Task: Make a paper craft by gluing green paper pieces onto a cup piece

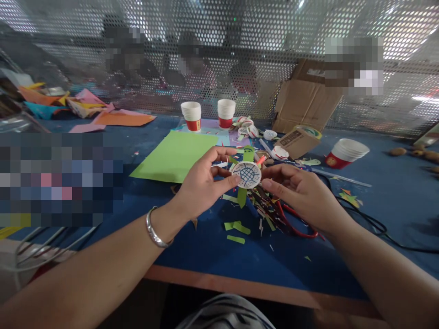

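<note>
A small paper turtle (246,175) is held up over the table. Its shell is a round white paper-cup base with blue pen lines, and green paper strips stick out as a head with a drawn face and a tail. My left hand (209,178) grips the shell's left side, thumb on its front edge and fingers behind. At the right rim, my right hand (300,189) has its thumb and curled fingers close around the edge; exactly what they pinch is partly hidden. An orange piece (261,160) shows near the upper right of the shell.
Green paper (174,157) lies to the left. Stacked paper cups (191,116) stand behind, with another stack (346,153) tilted at right. Paper scraps (236,227), red-handled scissors (297,226), cut cup bases (270,135), a cardboard box (298,142) and a black cable (373,224) surround the hands.
</note>
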Available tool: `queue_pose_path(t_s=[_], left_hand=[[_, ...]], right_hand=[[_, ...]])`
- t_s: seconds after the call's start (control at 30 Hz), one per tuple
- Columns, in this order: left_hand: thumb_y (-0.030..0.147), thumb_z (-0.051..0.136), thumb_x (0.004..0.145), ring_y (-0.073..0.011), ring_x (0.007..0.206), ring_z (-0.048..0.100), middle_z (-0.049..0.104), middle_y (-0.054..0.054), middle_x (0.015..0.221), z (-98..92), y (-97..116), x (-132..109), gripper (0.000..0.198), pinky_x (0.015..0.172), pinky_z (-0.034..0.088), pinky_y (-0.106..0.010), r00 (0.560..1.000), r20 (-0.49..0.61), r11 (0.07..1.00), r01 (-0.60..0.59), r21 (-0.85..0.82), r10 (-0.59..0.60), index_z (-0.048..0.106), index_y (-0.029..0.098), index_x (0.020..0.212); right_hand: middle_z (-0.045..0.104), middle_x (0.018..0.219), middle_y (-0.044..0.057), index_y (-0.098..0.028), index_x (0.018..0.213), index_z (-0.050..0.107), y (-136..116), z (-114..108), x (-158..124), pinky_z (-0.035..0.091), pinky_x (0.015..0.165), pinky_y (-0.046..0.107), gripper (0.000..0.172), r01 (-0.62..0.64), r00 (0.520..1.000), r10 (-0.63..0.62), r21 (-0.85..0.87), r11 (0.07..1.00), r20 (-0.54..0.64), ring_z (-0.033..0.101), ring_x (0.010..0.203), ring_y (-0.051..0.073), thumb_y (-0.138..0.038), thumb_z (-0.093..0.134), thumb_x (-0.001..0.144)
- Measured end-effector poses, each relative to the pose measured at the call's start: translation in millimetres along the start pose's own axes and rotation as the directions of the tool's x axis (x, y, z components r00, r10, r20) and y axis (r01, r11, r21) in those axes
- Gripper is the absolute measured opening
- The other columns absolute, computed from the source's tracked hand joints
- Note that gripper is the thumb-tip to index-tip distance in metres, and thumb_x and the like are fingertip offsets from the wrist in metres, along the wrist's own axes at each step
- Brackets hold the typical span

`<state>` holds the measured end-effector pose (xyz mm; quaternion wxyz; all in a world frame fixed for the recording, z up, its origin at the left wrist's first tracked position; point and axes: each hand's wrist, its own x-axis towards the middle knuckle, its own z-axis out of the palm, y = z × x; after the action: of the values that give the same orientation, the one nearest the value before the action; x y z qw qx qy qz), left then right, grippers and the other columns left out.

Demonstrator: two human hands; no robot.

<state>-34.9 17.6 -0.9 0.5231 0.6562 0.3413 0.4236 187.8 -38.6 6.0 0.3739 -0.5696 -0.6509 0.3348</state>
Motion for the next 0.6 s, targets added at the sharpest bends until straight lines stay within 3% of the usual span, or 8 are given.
queue_pose_path(t_s=[0.23,0.37,0.5,0.6], left_hand=[[0.024,0.079,0.081,-0.0105,0.084,0.06,0.049,-0.005,0.123,4.6,-1.9,-3.8,0.057,0.075,0.06,-0.027,0.999,0.026,0.998,-0.039,0.051,0.038,0.052,0.028,0.131],[0.026,0.08,0.081,-0.011,0.084,0.064,0.051,-0.007,0.128,4.2,-0.7,-3.2,0.058,0.077,0.061,-0.029,0.999,0.036,0.998,-0.035,0.046,0.033,0.051,0.027,0.131],[0.033,0.07,0.089,-0.0142,0.079,0.071,0.065,-0.009,0.117,-7.6,8.3,0.0,0.037,0.074,0.062,-0.029,1.0,0.028,0.995,-0.011,0.097,0.009,0.057,0.021,0.121],[0.036,0.061,0.094,-0.0156,0.067,0.073,0.074,-0.006,0.097,-20.2,16.2,1.8,0.023,0.06,0.058,-0.027,0.998,0.043,0.959,0.033,0.281,-0.047,0.061,0.02,0.11]], right_hand=[[0.074,0.102,0.008,-0.019,0.109,0.07,2.1,2.9,-1.9,0.054,0.074,0.036,0.04,0.038,0.998,-0.039,-0.024,0.999,-0.041,0.068,0.081,0.022,-0.054,0.069,0.088],[0.073,0.103,0.009,-0.019,0.103,0.071,4.8,1.5,-1.3,0.054,0.078,0.037,0.036,0.044,0.998,-0.045,-0.01,0.999,-0.052,0.068,0.087,0.023,-0.053,0.069,0.088],[0.073,0.103,0.008,-0.02,0.103,0.072,5.9,-3.3,0.5,0.053,0.083,0.039,0.037,0.005,0.998,-0.004,0.021,1.0,-0.067,0.068,0.093,0.025,-0.054,0.069,0.088],[0.074,0.101,0.008,-0.019,0.104,0.072,5.6,-6.1,0.6,0.052,0.083,0.039,0.04,-0.006,0.998,0.007,0.015,1.0,-0.065,0.068,0.092,0.025,-0.055,0.069,0.087]])
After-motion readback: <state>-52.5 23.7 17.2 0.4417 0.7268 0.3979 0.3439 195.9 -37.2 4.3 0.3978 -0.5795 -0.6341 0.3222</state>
